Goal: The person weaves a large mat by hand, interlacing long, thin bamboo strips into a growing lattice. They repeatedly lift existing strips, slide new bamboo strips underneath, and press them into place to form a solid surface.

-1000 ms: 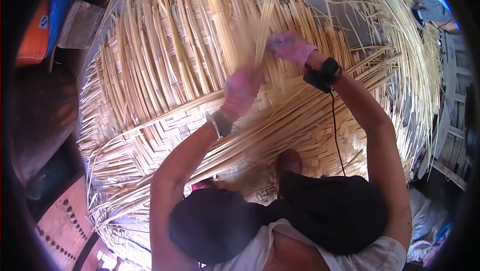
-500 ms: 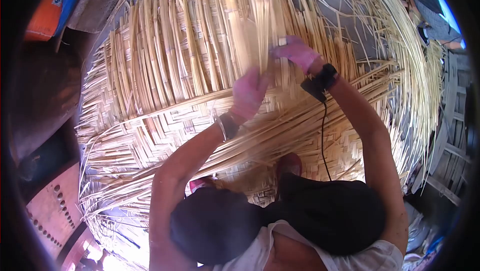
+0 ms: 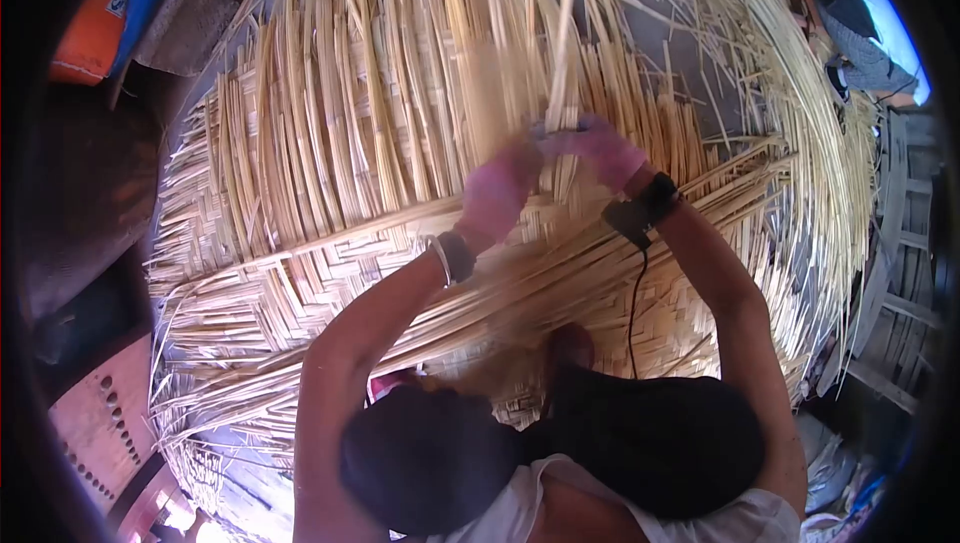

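Observation:
A large mat of woven pale strips [image 3: 350,243] spreads beneath me, with upright strips [image 3: 320,113] standing over its far part. My left hand [image 3: 498,188], in a pink glove, is closed at the near ends of these strips, blurred by motion; what it grips is hard to make out. Close beside it on the right, my right hand [image 3: 600,151], also gloved in pink, is closed around a pale strip [image 3: 567,43] that points away from me. Loose long strips [image 3: 540,268] lie slantwise across the mat, nearer my feet.
Long loose strips [image 3: 835,173] pile along the right edge. A concrete block [image 3: 188,26] and an orange object [image 3: 92,23] are at the upper left. A black cord [image 3: 633,313] hangs from the right wrist. A slatted wooden frame [image 3: 905,263] stands at far right.
My right hand has moved slightly down toward me, and the strip at it now tilts to the right. My left hand remains close to its earlier place.

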The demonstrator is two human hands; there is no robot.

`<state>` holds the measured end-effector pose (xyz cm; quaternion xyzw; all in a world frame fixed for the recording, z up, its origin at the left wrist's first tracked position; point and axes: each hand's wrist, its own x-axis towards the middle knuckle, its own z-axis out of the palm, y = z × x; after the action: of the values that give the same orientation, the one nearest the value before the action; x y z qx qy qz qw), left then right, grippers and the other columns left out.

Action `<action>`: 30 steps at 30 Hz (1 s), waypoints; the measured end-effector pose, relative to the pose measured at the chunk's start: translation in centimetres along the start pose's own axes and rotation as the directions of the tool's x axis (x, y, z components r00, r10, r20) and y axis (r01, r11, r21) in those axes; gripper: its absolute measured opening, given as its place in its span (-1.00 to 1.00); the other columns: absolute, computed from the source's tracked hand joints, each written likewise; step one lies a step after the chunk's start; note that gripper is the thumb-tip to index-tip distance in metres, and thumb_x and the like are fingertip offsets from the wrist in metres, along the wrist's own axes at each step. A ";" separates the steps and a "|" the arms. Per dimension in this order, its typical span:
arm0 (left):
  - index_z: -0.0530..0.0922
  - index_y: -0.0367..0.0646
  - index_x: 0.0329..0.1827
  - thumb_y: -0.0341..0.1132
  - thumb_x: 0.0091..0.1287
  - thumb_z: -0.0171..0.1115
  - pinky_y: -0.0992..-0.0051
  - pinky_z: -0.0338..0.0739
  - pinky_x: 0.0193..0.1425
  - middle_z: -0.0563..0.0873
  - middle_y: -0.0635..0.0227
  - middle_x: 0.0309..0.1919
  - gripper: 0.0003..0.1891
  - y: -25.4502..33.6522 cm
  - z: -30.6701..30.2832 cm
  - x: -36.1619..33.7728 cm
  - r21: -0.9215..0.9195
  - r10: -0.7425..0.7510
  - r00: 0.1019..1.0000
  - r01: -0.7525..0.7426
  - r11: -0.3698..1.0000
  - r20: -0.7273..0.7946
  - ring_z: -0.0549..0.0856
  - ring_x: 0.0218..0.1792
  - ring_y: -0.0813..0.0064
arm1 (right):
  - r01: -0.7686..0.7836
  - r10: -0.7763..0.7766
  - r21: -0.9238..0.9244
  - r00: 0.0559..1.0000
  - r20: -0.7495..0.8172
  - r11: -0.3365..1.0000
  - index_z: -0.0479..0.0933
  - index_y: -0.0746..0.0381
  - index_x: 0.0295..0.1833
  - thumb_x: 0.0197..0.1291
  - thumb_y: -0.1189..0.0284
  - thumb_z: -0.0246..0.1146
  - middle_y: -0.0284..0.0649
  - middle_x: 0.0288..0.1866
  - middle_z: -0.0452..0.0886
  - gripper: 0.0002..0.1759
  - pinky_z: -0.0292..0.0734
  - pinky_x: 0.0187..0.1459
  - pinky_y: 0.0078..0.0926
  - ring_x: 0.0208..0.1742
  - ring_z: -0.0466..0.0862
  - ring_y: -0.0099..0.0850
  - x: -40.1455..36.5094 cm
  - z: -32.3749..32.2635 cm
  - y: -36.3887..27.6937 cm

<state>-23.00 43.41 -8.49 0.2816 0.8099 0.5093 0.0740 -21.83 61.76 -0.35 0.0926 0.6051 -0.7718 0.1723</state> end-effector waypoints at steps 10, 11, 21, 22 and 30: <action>0.55 0.02 -0.01 -0.26 0.27 0.07 0.34 0.55 -0.24 0.65 0.30 -0.17 -0.75 1.3 -2.1 1.0 0.271 -0.013 0.964 -0.062 0.960 0.266 0.64 -0.21 0.25 | 0.429 -0.376 0.027 0.820 -0.432 0.903 0.44 0.26 0.16 0.12 0.48 0.25 -0.26 -0.10 0.58 -0.55 0.54 -0.10 -0.55 -0.07 0.59 -0.49 0.6 -2.7 -0.4; 0.56 0.02 -0.03 -0.27 0.27 0.07 0.34 0.55 -0.25 0.65 0.32 -0.17 -0.76 1.3 -2.1 1.0 0.325 -0.068 0.947 -0.040 0.945 0.315 0.64 -0.22 0.27 | 0.382 -0.296 0.057 0.794 -0.531 0.922 0.46 0.26 0.15 0.11 0.49 0.26 -0.26 -0.08 0.58 -0.56 0.55 -0.10 -0.53 -0.06 0.59 -0.48 -0.7 -2.8 -0.3; 0.50 -0.03 -0.01 -0.37 0.12 0.15 0.41 0.45 -0.28 0.57 0.26 -0.25 -0.67 4.1 -4.7 -0.3 0.108 -0.083 0.978 0.063 0.992 0.189 0.57 -0.33 0.35 | 0.095 0.055 0.157 0.662 -0.748 0.983 0.55 0.20 0.06 0.14 0.56 0.18 -0.30 -0.09 0.63 -0.67 0.57 -0.19 -0.57 -0.10 0.63 -0.47 -8.5 -2.4 2.6; 0.48 -0.02 0.02 -0.33 0.11 0.16 0.40 0.42 -0.23 0.54 0.27 -0.25 -0.64 2.7 -4.2 -1.0 0.326 -0.020 0.986 -0.036 0.945 0.167 0.54 -0.30 0.33 | 0.118 -0.008 0.097 0.673 -0.740 0.988 0.55 0.20 0.05 0.14 0.56 0.17 -0.29 -0.09 0.64 -0.67 0.57 -0.18 -0.57 -0.09 0.63 -0.46 -8.6 -2.5 2.6; 0.28 0.05 -0.36 -0.07 0.12 0.09 0.36 0.15 -0.21 0.25 0.40 -0.41 -0.76 0.6 -2.6 -3.2 0.249 0.071 0.991 -0.098 0.964 0.114 0.30 -0.33 0.42 | 0.106 -0.017 0.075 0.683 -0.731 0.991 0.55 0.27 0.02 0.17 0.54 0.12 -0.25 -0.06 0.63 -0.70 0.59 -0.18 -0.55 -0.07 0.63 -0.46 -9.6 -5.8 3.4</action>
<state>-21.20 39.89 -7.32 0.3490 0.8507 0.3889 0.0576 -12.05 68.11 -1.53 0.3803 0.5824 -0.7094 -0.1136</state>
